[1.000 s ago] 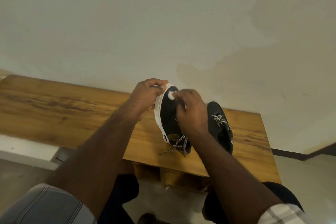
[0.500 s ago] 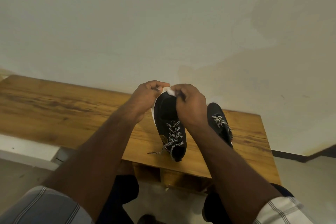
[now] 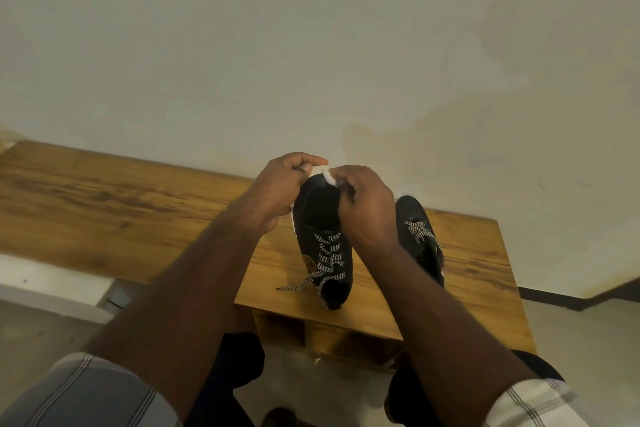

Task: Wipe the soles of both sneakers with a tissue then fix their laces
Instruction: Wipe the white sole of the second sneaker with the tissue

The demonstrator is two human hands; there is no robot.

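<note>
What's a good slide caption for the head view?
Both hands hold a black sneaker over the table, tissue at its toe.

The bench [image 3: 121, 204] lies bare along its whole left stretch, open for a hand. Toward its right end two sneakers crowd together: one [image 3: 325, 253] near the front edge, the other [image 3: 420, 239] just beside it. The wall [image 3: 311, 45] blocks the back edge.

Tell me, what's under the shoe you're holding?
The wooden table lies under the held shoe; its heel end seems to rest there. The sole faces away, hidden.
</note>
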